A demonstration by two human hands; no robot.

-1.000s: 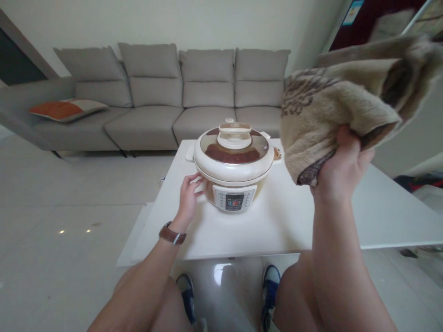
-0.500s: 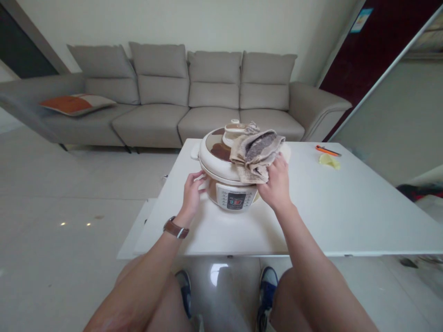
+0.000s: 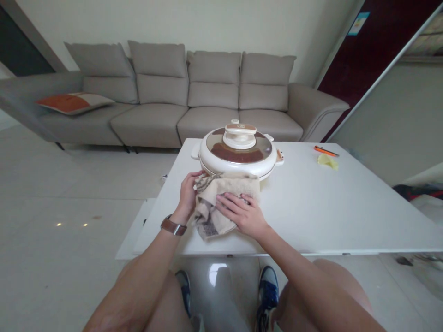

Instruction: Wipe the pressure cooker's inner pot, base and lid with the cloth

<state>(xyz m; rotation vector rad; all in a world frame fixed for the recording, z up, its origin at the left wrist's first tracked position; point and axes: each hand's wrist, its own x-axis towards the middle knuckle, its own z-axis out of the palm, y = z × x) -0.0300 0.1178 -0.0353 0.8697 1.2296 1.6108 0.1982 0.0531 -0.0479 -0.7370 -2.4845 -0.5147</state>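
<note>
A white and brown electric cooker (image 3: 238,157) stands on the white table in front of me, its lid with a glass panel and a knob on top. My right hand (image 3: 245,214) presses a beige and grey cloth (image 3: 214,184) against the cooker's front, fingers stretched across the fabric. The cloth hangs over the control panel and hides it. At the cooker's left side, my left hand (image 3: 188,191) is curled against the body just below the rim. Its fingertips are partly hidden behind the cloth. A brown-strapped watch (image 3: 173,226) is on the left wrist.
On the right of the white table (image 3: 328,207) lie an orange utility knife (image 3: 326,151) and a crumpled yellowish piece (image 3: 327,161). Beyond the table stands a grey sofa (image 3: 211,120) with an orange and white cushion (image 3: 74,103). My feet are under the table's near edge.
My right hand has brought the cloth from the lid's right side down and left onto the cooker's front, covering the panel. The left hand stays at the cooker's left side.
</note>
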